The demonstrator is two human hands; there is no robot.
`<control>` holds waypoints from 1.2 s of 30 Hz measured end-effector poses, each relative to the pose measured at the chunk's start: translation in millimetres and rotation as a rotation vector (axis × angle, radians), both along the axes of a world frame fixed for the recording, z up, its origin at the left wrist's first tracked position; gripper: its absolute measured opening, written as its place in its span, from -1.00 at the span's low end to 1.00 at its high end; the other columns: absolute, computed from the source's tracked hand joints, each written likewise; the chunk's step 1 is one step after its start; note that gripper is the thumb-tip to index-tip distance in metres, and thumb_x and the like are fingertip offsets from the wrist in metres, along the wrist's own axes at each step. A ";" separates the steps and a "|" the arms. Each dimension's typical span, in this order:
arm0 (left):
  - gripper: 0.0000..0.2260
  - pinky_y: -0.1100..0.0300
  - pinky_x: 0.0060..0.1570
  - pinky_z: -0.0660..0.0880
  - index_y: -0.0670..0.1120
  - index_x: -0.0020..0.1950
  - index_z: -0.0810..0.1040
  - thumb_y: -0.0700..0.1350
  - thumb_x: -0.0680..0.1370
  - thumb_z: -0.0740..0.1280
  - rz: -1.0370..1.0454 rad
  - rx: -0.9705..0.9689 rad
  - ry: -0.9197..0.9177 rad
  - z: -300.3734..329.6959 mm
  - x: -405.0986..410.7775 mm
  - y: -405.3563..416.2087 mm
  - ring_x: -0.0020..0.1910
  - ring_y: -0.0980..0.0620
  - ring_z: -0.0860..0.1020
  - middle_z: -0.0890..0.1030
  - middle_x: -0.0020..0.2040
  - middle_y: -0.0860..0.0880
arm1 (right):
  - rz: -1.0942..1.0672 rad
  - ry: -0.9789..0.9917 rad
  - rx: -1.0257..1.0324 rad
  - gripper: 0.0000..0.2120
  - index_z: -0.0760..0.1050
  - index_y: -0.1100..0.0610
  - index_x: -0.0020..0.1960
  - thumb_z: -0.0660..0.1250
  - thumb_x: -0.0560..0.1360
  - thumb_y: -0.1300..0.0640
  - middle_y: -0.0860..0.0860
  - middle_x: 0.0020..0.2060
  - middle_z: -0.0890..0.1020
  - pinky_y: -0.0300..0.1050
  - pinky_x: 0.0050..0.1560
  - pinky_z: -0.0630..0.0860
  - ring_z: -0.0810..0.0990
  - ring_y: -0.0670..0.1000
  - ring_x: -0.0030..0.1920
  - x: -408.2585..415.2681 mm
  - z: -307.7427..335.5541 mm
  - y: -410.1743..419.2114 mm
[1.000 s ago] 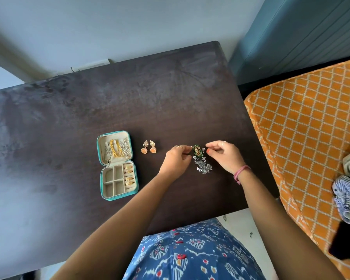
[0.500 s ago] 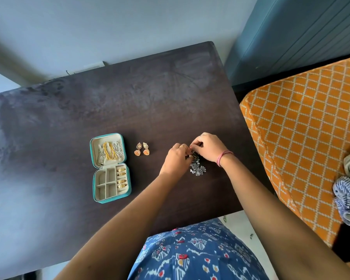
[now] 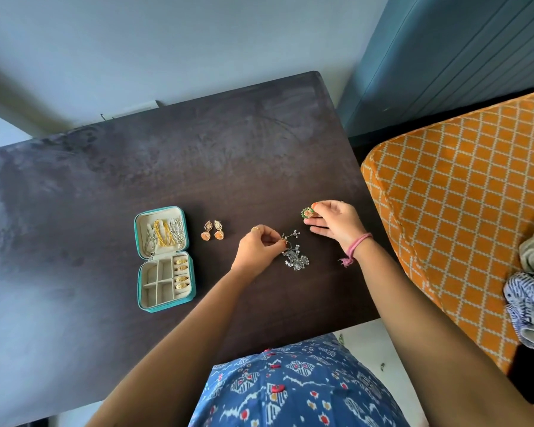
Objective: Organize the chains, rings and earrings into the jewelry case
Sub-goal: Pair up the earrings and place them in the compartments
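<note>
Now left hand point(image 3: 259, 246) pinches silver earrings point(image 3: 295, 255), perhaps two; right hand point(image 3: 336, 223) pinches one green earring point(image 3: 306, 212).

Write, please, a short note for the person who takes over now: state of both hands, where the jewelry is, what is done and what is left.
Left hand: pinches the silver earrings, which lie on the table.
Right hand: pinches a green earring above the table.
Case: open. Chains are in its lid half, rings in the right slots.
Orange earrings: on the table beside the case.
Done: chains, rings.
Left: all earrings; the other slots look empty.
</note>
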State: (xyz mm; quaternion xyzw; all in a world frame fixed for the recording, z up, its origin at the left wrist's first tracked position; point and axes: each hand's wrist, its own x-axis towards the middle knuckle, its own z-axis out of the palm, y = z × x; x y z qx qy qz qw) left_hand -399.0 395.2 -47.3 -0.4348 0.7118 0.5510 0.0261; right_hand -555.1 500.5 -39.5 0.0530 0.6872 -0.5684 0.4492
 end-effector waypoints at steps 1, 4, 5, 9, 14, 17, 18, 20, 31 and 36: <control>-0.88 0.45 -0.19 0.47 -0.04 -0.09 0.53 -0.15 0.45 0.45 0.010 0.015 0.017 0.7 0.6 -0.1 -0.20 0.16 0.57 0.63 -0.13 0.03 | -0.038 -0.030 -0.029 -0.96 0.50 0.16 -0.05 0.30 0.56 0.20 0.08 -0.16 0.66 -0.07 -0.05 0.63 0.69 0.03 -0.15 0.4 0.0 2.4; -0.91 0.41 -0.19 0.46 -0.05 -0.07 0.59 -0.17 0.46 0.44 0.009 0.028 0.045 1.9 1.5 -0.6 -0.24 0.19 0.57 0.64 -0.16 0.04 | -0.096 -0.075 -0.071 -0.98 0.53 0.17 -0.05 0.33 0.54 0.22 0.05 -0.26 0.63 -0.03 -0.01 0.62 0.69 0.05 -0.16 2.7 -0.8 8.9; -0.93 0.43 -0.23 0.43 -0.05 -0.08 0.60 -0.16 0.46 0.44 0.010 0.021 0.046 2.6 1.6 -0.6 -0.28 0.23 0.54 0.62 -0.21 0.06 | -0.102 -0.074 -0.069 -0.97 0.54 0.17 -0.05 0.32 0.54 0.23 0.05 -0.26 0.62 -0.04 0.00 0.62 0.68 0.04 -0.16 3.8 -2.5 10.7; -0.93 0.47 -0.32 0.37 -0.01 -0.14 0.64 -0.18 0.46 0.45 0.125 0.108 0.115 5.4 3.1 0.8 -0.34 0.22 0.46 0.57 -0.30 0.07 | -0.107 -0.033 -0.044 -0.93 0.56 0.14 -0.08 0.31 0.55 0.25 0.04 -0.25 0.61 -0.08 0.00 0.60 0.65 0.00 -0.17 6.2 -8.8 15.0; -0.92 0.42 -0.20 0.42 0.00 -0.14 0.65 -0.18 0.48 0.45 0.185 0.240 0.188 8.8 7.5 4.6 -0.25 0.17 0.49 0.60 -0.27 0.04 | 0.073 0.274 0.081 -0.88 0.58 0.15 0.01 0.30 0.53 0.27 0.07 -0.13 0.63 -0.14 -0.07 0.61 0.64 -0.05 -0.16 6.9 -22.4 18.3; -0.94 0.32 -0.07 0.47 -0.01 -0.09 0.66 -0.16 0.48 0.45 0.189 0.251 0.208 9.4 9.9 5.2 -0.19 0.18 0.55 0.66 -0.19 0.02 | 0.280 0.685 0.199 -0.84 0.62 0.15 0.03 0.35 0.47 0.26 0.04 -0.09 0.63 -0.23 -0.05 0.56 0.61 -0.04 -0.18 8.3 -25.3 14.1; -0.94 0.31 -0.04 0.48 -0.02 -0.07 0.67 -0.16 0.48 0.45 0.191 0.258 0.220 10.3 10.6 5.3 -0.18 0.18 0.56 0.67 -0.17 0.01 | 0.347 0.792 0.230 -0.83 0.63 0.15 0.04 0.37 0.46 0.25 0.03 -0.08 0.61 -0.25 -0.06 0.54 0.59 -0.05 -0.21 8.7 -23.7 10.6; -0.93 0.33 -0.02 0.48 -0.04 -0.05 0.67 -0.16 0.49 0.45 0.204 0.265 0.243 12.0 11.6 5.6 -0.16 0.21 0.58 0.68 -0.15 0.02 | 0.465 0.925 0.277 -0.81 0.63 0.15 0.07 0.40 0.46 0.20 0.03 -0.05 0.59 -0.15 -0.02 0.55 0.60 -0.03 -0.20 9.0 -21.4 1.5; -0.85 0.35 -0.13 0.46 -0.02 0.00 0.64 -0.17 0.46 0.48 0.332 0.375 0.305 18.8 14.1 1.5 -0.25 0.27 0.57 0.65 -0.22 0.09 | 0.644 1.082 0.538 -0.70 0.48 0.09 0.14 0.41 0.46 0.03 0.09 0.08 0.54 0.03 0.02 0.51 0.52 0.13 0.11 9.5 -8.9 -31.7; -0.72 0.36 -0.15 0.51 -0.07 0.08 0.61 -0.33 0.43 0.46 0.319 0.450 0.312 24.0 15.0 0.2 -0.13 0.13 0.63 0.67 -0.11 -0.02 | 0.701 1.120 0.574 -0.73 0.53 0.09 0.25 0.26 0.57 0.12 0.09 0.13 0.53 0.02 0.05 0.51 0.50 0.12 0.16 6.8 -13.6 -33.2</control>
